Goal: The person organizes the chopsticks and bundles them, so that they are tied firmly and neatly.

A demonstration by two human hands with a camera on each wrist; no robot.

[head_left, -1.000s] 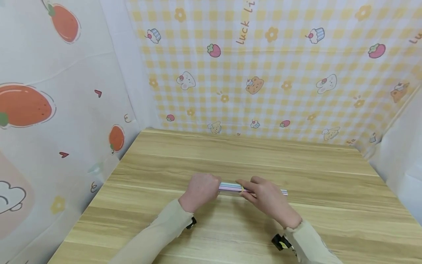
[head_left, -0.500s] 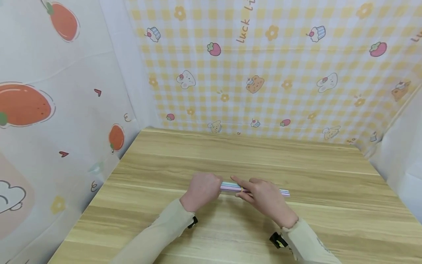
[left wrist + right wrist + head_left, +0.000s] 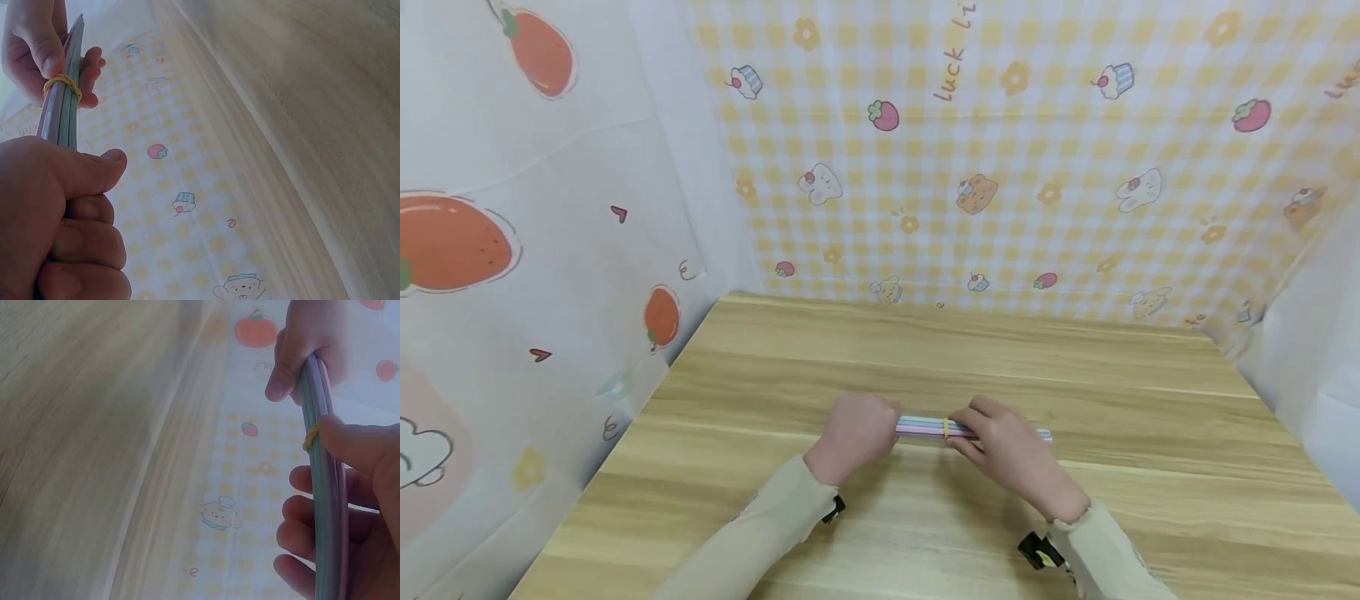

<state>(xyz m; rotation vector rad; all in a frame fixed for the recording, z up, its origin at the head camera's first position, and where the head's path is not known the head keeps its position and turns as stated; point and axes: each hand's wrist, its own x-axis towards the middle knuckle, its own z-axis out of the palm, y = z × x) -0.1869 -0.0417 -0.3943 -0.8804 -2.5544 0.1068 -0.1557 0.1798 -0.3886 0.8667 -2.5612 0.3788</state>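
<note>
A bundle of long thin sticks (image 3: 921,426) in pastel green, lilac and pink runs sideways between my hands, above the wooden table; their exact kind is unclear. My left hand (image 3: 856,437) grips its left end in a fist, hiding that end. A yellow rubber band (image 3: 946,427) circles the bundle near the middle, looped more than once in the left wrist view. My right hand (image 3: 1011,450) holds the right part, fingers curled behind. In the right wrist view its thumb (image 3: 350,440) presses the sticks right at the band (image 3: 310,437). The right tips poke out past that hand.
The wood-grain table (image 3: 760,367) spreads around both hands. Behind it hangs a yellow checked cloth (image 3: 917,167) with cartoon prints, and a fruit-print cloth (image 3: 572,250) stands along the left side. Each wrist carries a small black camera mount.
Half a second ago my right index finger stretched left past the rubber band. Now the right fingers are drawn back to the right, and the band shows more fully. My left hand keeps its grip.
</note>
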